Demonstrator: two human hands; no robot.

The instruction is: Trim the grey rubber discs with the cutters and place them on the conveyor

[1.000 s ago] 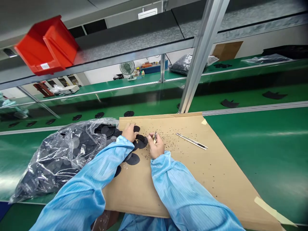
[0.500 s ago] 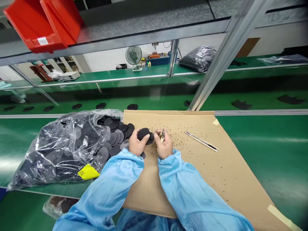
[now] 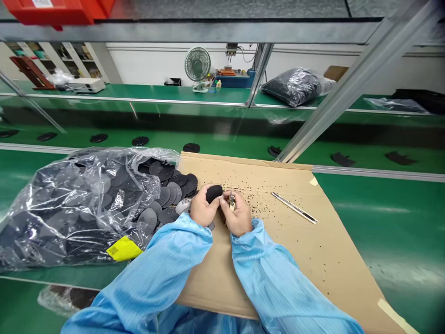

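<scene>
Above the cardboard sheet [image 3: 208, 283], my left hand [image 3: 202, 208] grips a round black plastic disc [image 3: 213, 192] at its edge. Close beside it, my right hand [image 3: 238, 215] is closed around small nippers [image 3: 232, 200] with a metal head and pale yellow handles. The fingertips of both hands meet near the disc's lower right edge; the exact contact there is hidden. Tiny black scraps [image 3: 259, 202] lie scattered over the cardboard. To the left, loose dark discs [image 3: 168, 195] spill from an open clear plastic bag [image 3: 79, 208] full of them.
A slim white-and-black stick-like tool [image 3: 295, 208] lies on the cardboard at right. Black parts [image 3: 140, 141] sit spaced along the green surface behind. A metal post [image 3: 347, 88] slants at right, and a red bin [image 3: 62, 11] stands on the shelf above. A yellow label [image 3: 124, 248] marks the bag.
My hands have come closer together, and the disc is turned and more covered by fingers. The camera view has shifted, with the red bin now higher in the picture.
</scene>
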